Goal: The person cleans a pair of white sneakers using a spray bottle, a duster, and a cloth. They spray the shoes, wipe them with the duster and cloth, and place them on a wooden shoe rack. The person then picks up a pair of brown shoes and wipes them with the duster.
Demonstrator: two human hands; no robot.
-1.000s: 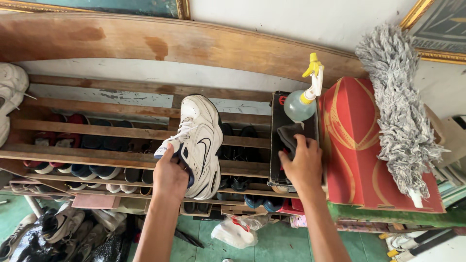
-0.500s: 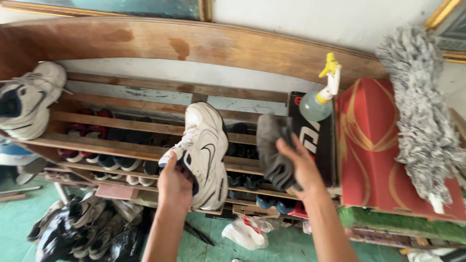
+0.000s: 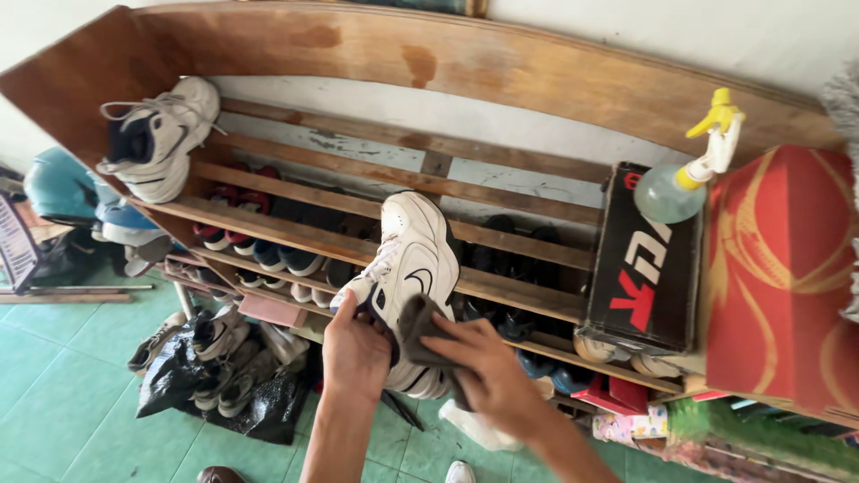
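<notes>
My left hand [image 3: 355,351] grips a white sneaker [image 3: 413,259] by its heel opening, holding it over the wooden slatted shoe rack [image 3: 295,234]. My right hand [image 3: 488,376] presses a dark grey cloth [image 3: 419,327] against the sneaker's side near the heel. A matching white sneaker [image 3: 157,136] lies on the rack's top slats at the far left.
A black shoebox [image 3: 646,261] sits on the rack at right, with a spray bottle [image 3: 684,176] with a yellow trigger resting on it beside a red box [image 3: 780,268]. Several shoes fill the lower shelves. Shoes in black bags [image 3: 210,376] lie on the green tiled floor.
My right hand lifted the grey cloth off the black shoebox and carried it left onto the sneaker. The view has swung left and down.
</notes>
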